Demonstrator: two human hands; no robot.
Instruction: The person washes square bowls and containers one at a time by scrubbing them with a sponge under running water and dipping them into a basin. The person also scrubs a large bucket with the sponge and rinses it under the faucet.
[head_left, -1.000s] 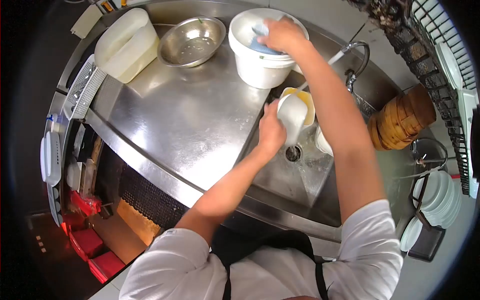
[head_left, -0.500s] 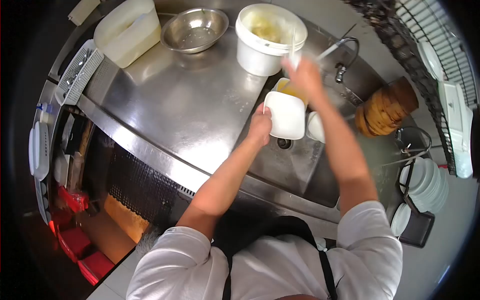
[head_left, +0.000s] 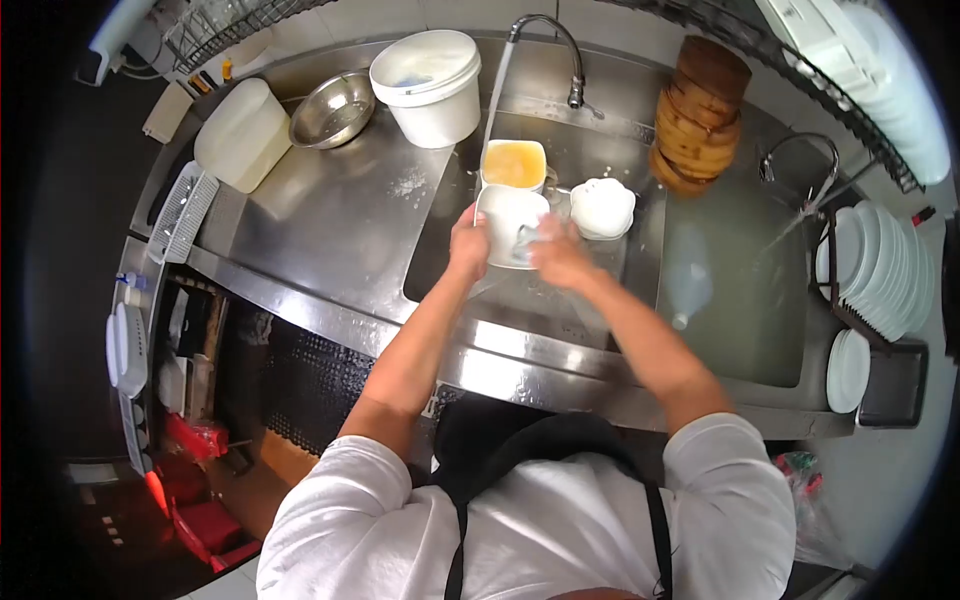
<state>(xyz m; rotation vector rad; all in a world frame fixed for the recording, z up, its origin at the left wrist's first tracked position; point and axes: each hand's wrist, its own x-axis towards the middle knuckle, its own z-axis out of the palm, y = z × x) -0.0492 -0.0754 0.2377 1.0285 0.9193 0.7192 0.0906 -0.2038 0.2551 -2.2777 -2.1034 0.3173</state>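
Note:
A white square bowl (head_left: 503,208) is tilted toward me over the left sink. My left hand (head_left: 469,247) grips its left edge. My right hand (head_left: 562,252), smeared by motion, is closed at the bowl's right side; a small greyish thing at its fingers, inside the bowl, is too blurred to name. Just beyond stands another square white bowl (head_left: 515,165) with orange-yellow liquid in it. White scalloped bowls (head_left: 602,208) sit to the right of my right hand.
Water runs from the faucet (head_left: 578,92) at the back. A white bucket (head_left: 428,100), metal bowl (head_left: 333,112) and plastic tub (head_left: 243,140) stand on the left counter. Stacked bamboo steamers (head_left: 697,125) stand behind the water-filled right sink (head_left: 740,320). Racked plates (head_left: 885,260) are far right.
My right hand has come down from beside the bucket to the square bowl. My view has shifted, showing more of the back wall and faucet. The left hand still holds the bowl.

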